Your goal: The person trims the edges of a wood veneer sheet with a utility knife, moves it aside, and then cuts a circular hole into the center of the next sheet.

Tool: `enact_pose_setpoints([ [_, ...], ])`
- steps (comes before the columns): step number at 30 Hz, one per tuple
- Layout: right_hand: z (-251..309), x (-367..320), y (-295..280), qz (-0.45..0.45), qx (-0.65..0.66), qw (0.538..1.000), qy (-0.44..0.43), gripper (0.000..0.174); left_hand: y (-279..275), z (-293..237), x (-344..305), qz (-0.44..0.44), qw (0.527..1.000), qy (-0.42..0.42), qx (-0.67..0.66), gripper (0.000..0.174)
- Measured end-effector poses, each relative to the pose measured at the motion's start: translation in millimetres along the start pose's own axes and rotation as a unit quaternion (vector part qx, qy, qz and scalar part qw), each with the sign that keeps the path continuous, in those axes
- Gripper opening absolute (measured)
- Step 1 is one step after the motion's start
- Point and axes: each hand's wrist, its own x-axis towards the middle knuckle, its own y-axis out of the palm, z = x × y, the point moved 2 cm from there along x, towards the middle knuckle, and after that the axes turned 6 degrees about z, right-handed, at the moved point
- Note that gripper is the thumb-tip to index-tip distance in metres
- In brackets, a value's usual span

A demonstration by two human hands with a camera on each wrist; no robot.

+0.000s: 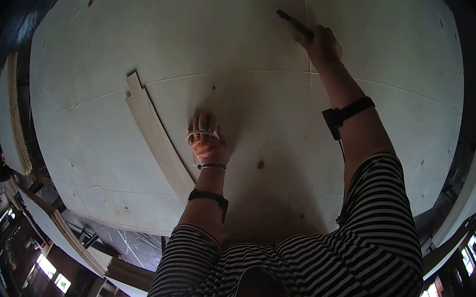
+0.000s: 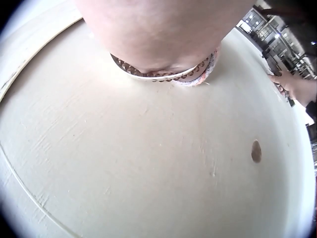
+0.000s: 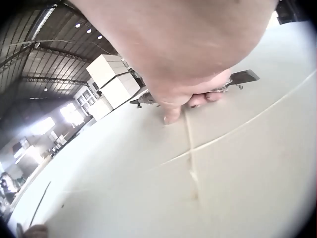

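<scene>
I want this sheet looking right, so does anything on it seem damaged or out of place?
Yes. A loose-looking strip lies slantwise on the pale sheet beside the left hand, its far end stepped rather than square. A brown spot also breaks the pale surface; hole or stain, I can't tell.

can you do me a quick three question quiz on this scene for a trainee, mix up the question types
1. True or false: the narrow strip lies to the right of the left hand.
2. Which hand grips the dark tool?
a) the left hand
b) the right hand
c) both hands
3. Fill the gap: the sleeves have a black and white pattern of ____.

Key:
1. False; it lies to the left of that hand.
2. b
3. stripes
</scene>
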Motion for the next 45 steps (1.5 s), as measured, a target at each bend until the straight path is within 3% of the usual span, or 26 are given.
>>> enact_pose_setpoints([
  [5,-27,8,4,-0.067,0.024,0.996,-0.059,0.038,4,2,1,0.011,1.000,-0.007,-0.002,0.037],
  [8,-27,10,3,-0.068,0.010,0.997,-0.032,0.031,2,2,2,0.002,1.000,-0.004,-0.004,0.037],
  [10,-19,9,-2,0.007,-0.006,0.999,0.046,0.026,1,-1,2,0.002,1.000,-0.006,-0.002,0.038],
  [13,0,4,-4,0.012,0.045,0.994,0.101,0.025,3,0,1,-0.002,1.000,-0.006,0.005,0.038],
  [17,9,-1,12,0.039,0.063,0.993,0.089,0.026,-1,-2,1,0.025,1.000,-0.017,0.003,0.038],
  [22,27,-31,18,0.054,0.094,0.994,-0.014,0.025,-1,-3,2,0.014,1.000,-0.009,0.001,0.038],
  [26,14,-36,16,-0.009,0.147,0.987,0.057,0.025,2,0,-2,0.028,0.999,-0.018,0.020,0.037],
  [28,11,-45,29,0.024,0.110,0.993,0.028,0.027,3,0,0,0.021,1.000,-0.009,0.010,0.036],
  [30,23,-78,54,0.031,0.070,0.993,-0.090,0.031,2,-1,0,0.023,1.000,-0.008,0.011,0.035],
  [32,38,-123,57,0.146,0.070,0.970,-0.180,0.034,0,-2,1,0.025,1.000,-0.009,0.013,0.034],
  [33,39,-127,54,0.145,0.070,0.971,-0.179,0.034,-1,-3,2,0.020,1.000,-0.006,0.021,0.034],
  [35,38,-129,52,0.236,0.170,0.952,-0.099,0.040,-1,-5,2,0.015,0.999,-0.004,0.029,0.034],
  [37,21,-100,39,0.060,0.249,0.966,-0.044,0.044,-1,-4,3,0.029,0.999,-0.010,0.021,0.034],
  [39,3,-56,22,-0.016,0.235,0.972,-0.022,0.043,0,-2,3,0.029,0.999,-0.010,0.026,0.034],
  [45,-5,51,-6,-0.006,0.113,0.991,0.074,0.034,1,-2,3,0.028,0.999,-0.016,0.022,0.036],
])
